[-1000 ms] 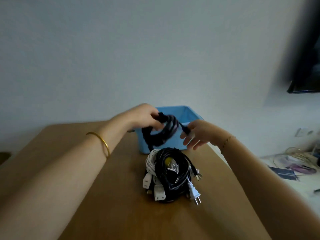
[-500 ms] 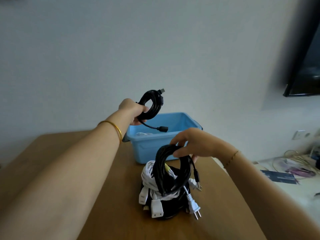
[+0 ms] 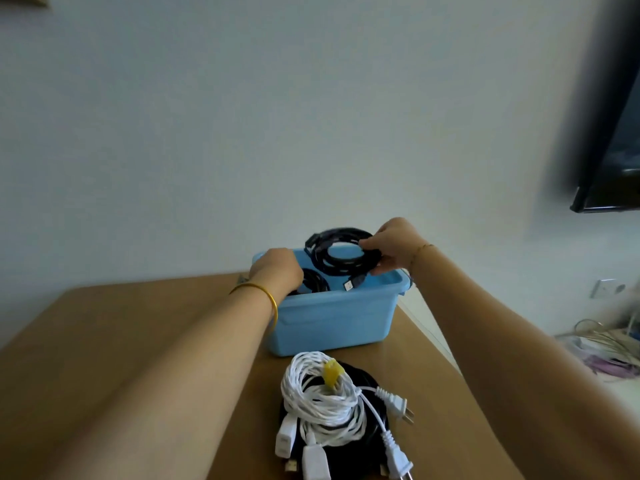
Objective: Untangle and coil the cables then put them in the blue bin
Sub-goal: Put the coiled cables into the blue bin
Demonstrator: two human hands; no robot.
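Observation:
The blue bin stands on the wooden table in front of me. My right hand grips a coiled black cable above the bin's opening, its USB plug hanging down. My left hand reaches into the bin's left side, on another black coil; its fingers are hidden. Nearer to me lies a pile with a coiled white cable on a black coil, white plugs sticking out.
A dark screen hangs on the wall at the right. Loose wires and papers lie on the floor to the right, below a wall socket. The table's right edge runs close past the bin.
My left hand lowered its black coil from above the bin down into it. My right hand lifted a black coil off the pile and carried it over the bin.

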